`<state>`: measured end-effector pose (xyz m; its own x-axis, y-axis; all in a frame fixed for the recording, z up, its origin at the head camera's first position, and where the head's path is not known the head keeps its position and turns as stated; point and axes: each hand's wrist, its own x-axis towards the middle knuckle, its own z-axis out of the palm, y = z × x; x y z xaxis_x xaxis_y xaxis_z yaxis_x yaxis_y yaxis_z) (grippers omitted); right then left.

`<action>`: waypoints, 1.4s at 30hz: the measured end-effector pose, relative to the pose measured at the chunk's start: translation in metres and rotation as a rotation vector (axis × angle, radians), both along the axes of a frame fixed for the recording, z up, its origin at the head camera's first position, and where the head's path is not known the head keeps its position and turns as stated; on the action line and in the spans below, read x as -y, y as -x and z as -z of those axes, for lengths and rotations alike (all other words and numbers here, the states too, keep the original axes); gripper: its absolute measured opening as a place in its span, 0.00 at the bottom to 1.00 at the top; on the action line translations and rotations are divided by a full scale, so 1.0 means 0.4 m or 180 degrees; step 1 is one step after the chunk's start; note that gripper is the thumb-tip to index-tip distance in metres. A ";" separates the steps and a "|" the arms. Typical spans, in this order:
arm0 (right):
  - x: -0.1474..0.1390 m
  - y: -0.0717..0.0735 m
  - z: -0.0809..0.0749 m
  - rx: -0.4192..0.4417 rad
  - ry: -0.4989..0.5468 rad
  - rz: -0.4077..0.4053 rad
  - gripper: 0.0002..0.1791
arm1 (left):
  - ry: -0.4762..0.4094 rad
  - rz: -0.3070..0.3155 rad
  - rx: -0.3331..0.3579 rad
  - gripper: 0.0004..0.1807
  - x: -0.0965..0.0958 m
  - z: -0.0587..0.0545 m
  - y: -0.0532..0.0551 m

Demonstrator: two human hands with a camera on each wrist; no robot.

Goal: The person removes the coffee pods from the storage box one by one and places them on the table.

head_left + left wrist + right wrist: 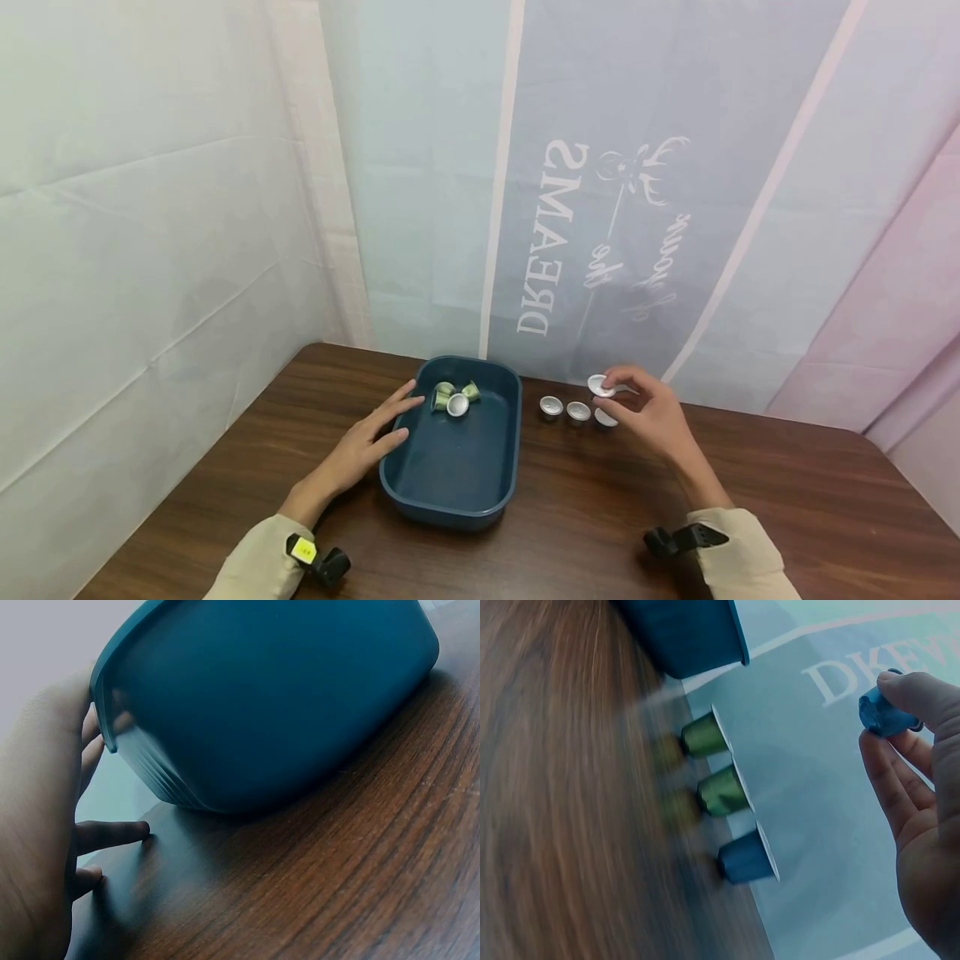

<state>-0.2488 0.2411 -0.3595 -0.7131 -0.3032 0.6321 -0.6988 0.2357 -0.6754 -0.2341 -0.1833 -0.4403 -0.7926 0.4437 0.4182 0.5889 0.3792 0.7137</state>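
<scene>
While the left hand point(367, 437) spreads loosely at the blue tub point(450, 517), the right hand point(654, 410) pinches a blue pod point(889, 714) over three standing pods point(724, 789): the pick-up step, I'd say, next wanting a steady, clear lift.

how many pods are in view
8: four pods clustered inside the blue tray, three pods lined up on the table, one pod in the right hand.

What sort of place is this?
Probably a makeshift recording corner, not a working kitchen: printed fabric hangs behind the wooden table, and black devices are strapped at both wrists.
</scene>
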 end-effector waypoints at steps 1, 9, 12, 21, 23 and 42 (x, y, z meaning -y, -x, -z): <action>-0.006 -0.002 0.001 -0.0012 -0.0007 0.0020 0.14 | 0.0000 0.0003 0.0001 0.27 0.000 0.000 0.000; -0.061 0.013 0.043 -0.0007 0.0085 0.0130 0.14 | -0.0001 0.0003 -0.0011 0.26 -0.001 -0.006 0.003; -0.087 0.028 0.065 0.0053 0.0201 0.0173 0.15 | 0.0000 0.0004 -0.0002 0.26 -0.001 -0.008 0.002; -0.144 0.036 0.103 0.0238 0.0142 0.0576 0.13 | -0.0009 -0.0010 -0.0009 0.26 0.001 -0.003 -0.001; -0.149 0.030 0.104 0.0277 0.0090 0.0673 0.13 | -0.0016 -0.0013 -0.0004 0.26 0.001 -0.003 -0.002; -0.206 0.047 0.194 0.0590 -0.0411 0.1164 0.12 | -0.0017 -0.0012 -0.0009 0.26 -0.002 -0.005 -0.005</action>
<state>-0.2675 0.3237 -0.4372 -0.8862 -0.0776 0.4567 -0.4233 0.5361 -0.7303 -0.2322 -0.1827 -0.4383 -0.7930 0.4385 0.4229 0.5896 0.3777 0.7139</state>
